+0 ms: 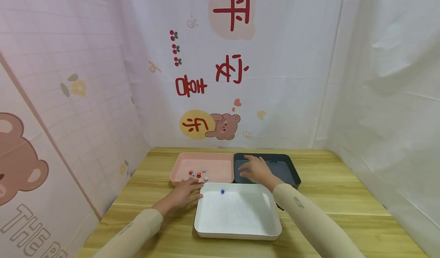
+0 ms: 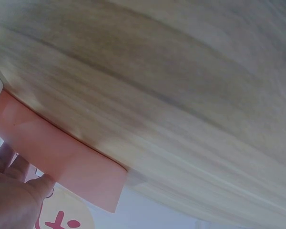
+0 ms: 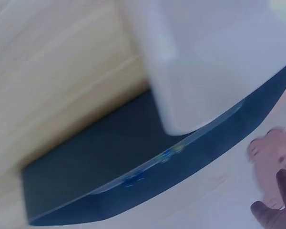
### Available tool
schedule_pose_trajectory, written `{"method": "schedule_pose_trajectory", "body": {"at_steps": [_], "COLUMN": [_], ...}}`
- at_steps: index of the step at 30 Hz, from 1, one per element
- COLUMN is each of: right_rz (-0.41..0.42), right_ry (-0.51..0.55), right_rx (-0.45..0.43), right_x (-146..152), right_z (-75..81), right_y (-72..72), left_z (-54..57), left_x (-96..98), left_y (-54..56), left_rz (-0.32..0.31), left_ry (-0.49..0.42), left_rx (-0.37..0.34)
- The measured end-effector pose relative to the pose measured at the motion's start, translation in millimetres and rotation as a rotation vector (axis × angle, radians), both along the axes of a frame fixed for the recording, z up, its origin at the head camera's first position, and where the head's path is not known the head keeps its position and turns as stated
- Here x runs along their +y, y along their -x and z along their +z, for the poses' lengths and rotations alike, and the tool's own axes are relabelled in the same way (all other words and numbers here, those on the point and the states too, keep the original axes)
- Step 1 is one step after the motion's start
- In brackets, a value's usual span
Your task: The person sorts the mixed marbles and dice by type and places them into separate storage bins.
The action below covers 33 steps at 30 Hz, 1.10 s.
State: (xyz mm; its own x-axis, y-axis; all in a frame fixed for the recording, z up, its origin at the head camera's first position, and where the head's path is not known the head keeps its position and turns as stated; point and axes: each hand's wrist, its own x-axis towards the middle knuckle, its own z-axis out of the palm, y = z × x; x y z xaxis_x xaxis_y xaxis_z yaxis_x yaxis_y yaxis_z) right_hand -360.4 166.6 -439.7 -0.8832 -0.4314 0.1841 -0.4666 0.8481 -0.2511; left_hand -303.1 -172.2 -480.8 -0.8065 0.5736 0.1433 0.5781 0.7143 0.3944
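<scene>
A white tray [image 1: 240,212] lies nearest, with one small blue die [image 1: 222,192] near its far left part. My left hand [image 1: 183,194] is at the tray's left far corner, fingers loosely extended and holding nothing; whether they touch the rim I cannot tell. In the left wrist view those fingers [image 2: 19,167] are beside the wall of the pink tray [image 2: 57,148]. Over the left part of the dark blue tray [image 1: 283,174] is my right hand [image 1: 258,170], its fingers spread with nothing visible in them. Blue dice [image 1: 273,161] lie at the back of that tray.
The pink tray stands back left, against the dark one, holding red dice [image 1: 198,175] and white dice [image 1: 206,179]. All three trays sit on a wood-grain table [image 1: 343,197]. A printed white curtain [image 1: 285,59] hangs behind and along the sides.
</scene>
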Motion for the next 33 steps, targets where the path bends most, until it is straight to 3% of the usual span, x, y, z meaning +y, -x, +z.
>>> {"method": "schedule_pose_trajectory", "body": {"at_steps": [5,9,22,33], "right_rz": [0.15,0.208,0.154,0.157], "right_ry": [-0.047,-0.117,-0.531,-0.544], "right_rx": [-0.018,-0.029,0.047,0.077], "right_x": [-30,-48,-78,-79], "right_z": [-2.2,-8.4,-29.2,-33.2], "right_y": [-9.3,-15.9,-20.9,-21.8], "left_z": [-0.3,-0.3,-1.7,-1.8], "left_x": [-0.9,-1.2,-0.8,-2.1], "left_y": [0.7,1.4,3.4,3.3], "left_rz": [-0.006,-0.005,-0.013,-0.018], "left_ry": [-0.002,0.004,0.01,0.009], "left_rx": [0.004,-0.002,0.01,0.02]}}
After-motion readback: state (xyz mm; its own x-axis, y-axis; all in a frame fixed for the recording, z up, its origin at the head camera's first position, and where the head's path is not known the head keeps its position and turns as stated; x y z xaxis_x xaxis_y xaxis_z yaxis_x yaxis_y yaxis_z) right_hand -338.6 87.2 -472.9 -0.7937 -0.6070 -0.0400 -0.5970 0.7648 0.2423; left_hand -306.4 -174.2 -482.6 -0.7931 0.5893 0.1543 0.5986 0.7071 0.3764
